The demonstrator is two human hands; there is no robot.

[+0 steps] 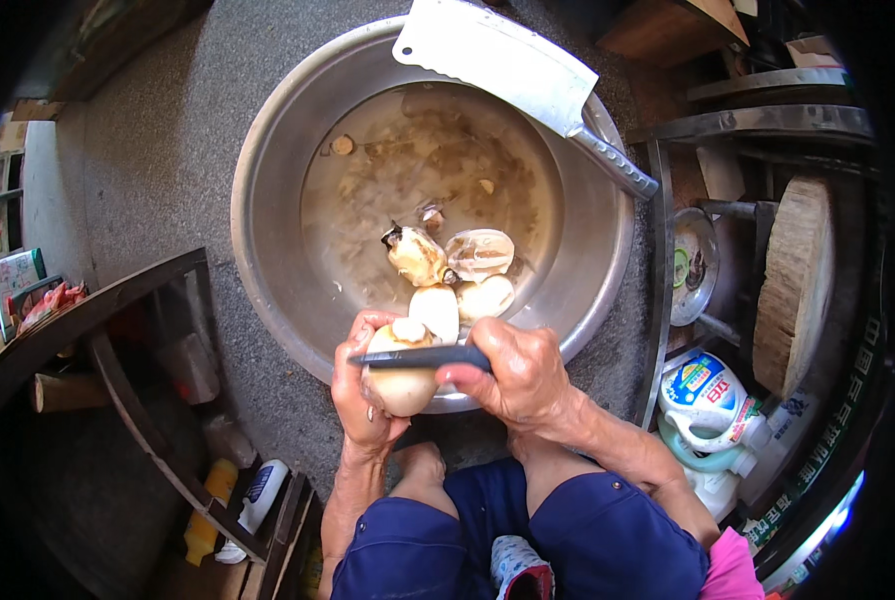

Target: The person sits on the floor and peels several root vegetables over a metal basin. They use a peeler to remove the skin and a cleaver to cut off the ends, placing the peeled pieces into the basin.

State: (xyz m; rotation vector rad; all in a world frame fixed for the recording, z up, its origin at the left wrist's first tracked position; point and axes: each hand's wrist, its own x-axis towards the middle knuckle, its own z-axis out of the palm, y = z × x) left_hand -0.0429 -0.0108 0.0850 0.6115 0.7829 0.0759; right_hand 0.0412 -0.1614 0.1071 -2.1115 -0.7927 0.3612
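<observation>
My left hand [360,395] is wrapped round a plump, cream-coloured lotus root section [402,393] at the near rim of a wide metal basin [277,290]. In my right hand [522,375] is a narrow black knife [417,358]. It lies flat across the upper part of that section. Just beyond my hands, other pale lotus root pieces [434,312] rest in the basin. One unpeeled piece [417,257] has brown patches and a dark end. Cloudy brown water [397,170] with small scraps fills the basin's bottom.
A broad cleaver [502,65] lies across the basin's far right rim. To the right, a metal rack [659,250] holds a plate [692,265], a round wooden chopping block [795,285] and detergent bottles [707,400]. A dark wooden shelf [137,415] with bottles stands at left.
</observation>
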